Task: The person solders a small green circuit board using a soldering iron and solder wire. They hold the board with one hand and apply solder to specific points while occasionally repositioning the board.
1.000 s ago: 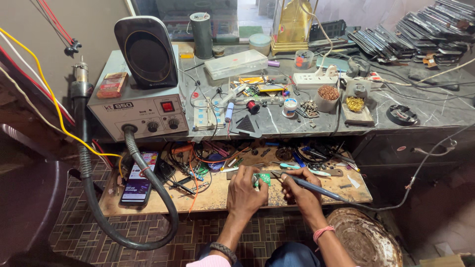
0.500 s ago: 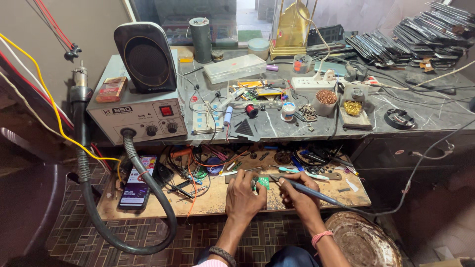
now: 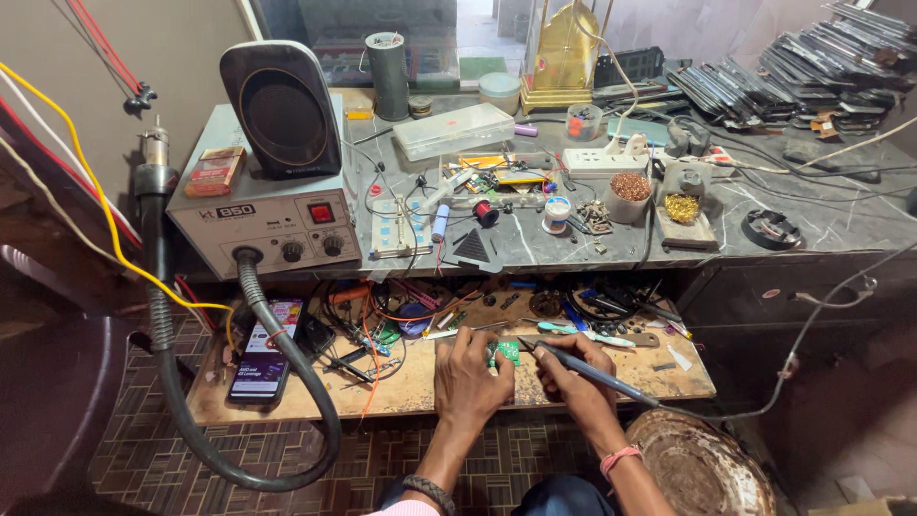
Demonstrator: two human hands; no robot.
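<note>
My left hand (image 3: 468, 375) rests on the low wooden board (image 3: 401, 390) and pinches a small green circuit board (image 3: 505, 353) between its fingers. Just to its right, my right hand (image 3: 571, 380) grips a dark soldering iron (image 3: 594, 371) like a pen, its tip pointing left at the green circuit board. The iron's cable runs off to the right. A pink band sits on my right wrist.
A grey hot-air station (image 3: 267, 225) with a thick hose (image 3: 287, 382) stands at the left, a speaker (image 3: 280, 107) on top. A phone (image 3: 265, 349) lies on the board's left end. Wires, tweezers and small tools (image 3: 573, 315) litter the board; the marble bench (image 3: 764, 186) holds boxes, solder and parts.
Both hands stay together over the green circuit board, with the iron's tip held at it. The view has shifted slightly; nothing was picked up or let go.
</note>
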